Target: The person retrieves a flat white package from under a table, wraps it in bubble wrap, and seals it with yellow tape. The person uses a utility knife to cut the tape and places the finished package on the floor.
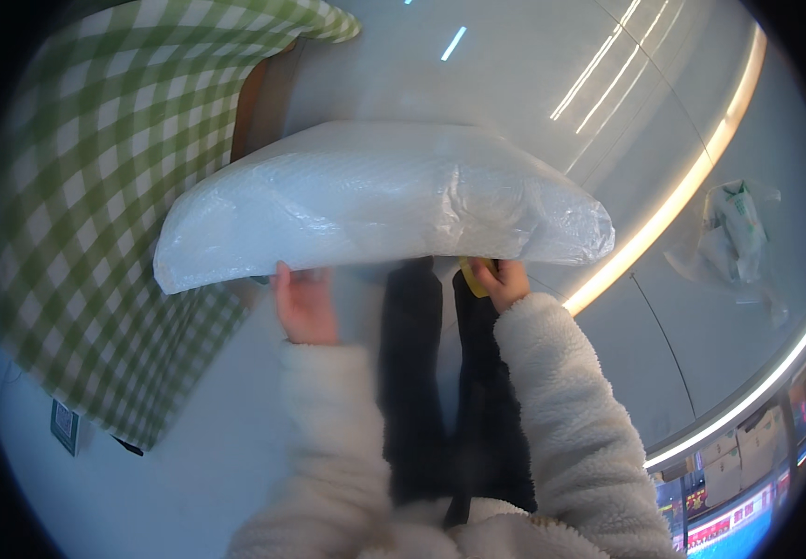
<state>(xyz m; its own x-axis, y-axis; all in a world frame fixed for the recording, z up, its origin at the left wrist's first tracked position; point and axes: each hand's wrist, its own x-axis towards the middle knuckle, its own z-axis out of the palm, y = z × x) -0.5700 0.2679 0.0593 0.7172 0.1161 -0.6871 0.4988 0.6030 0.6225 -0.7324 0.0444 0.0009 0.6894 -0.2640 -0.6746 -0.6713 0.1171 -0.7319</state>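
A long bundle in clear bubble wrap [382, 195] spans the middle of the head view, in front of my body. At its lower left edge is my left hand [307, 304], slightly blurred, with its fingers up against or just under the wrap; its grip is not clear. My right hand [504, 283] has its fingers closed on a yellow object [476, 277], partly hidden beneath the bundle's lower edge on the right. What the yellow object is cannot be told. The underside of the bundle is hidden.
A green and white checked cloth [109, 230] drapes over something at the left. A plastic bag with packets [738, 230] lies at the right, beyond a glowing light strip [675, 199]. Below the cloth is a small card with a printed code [64, 426]. Shelves with boxes [731, 461] stand lower right.
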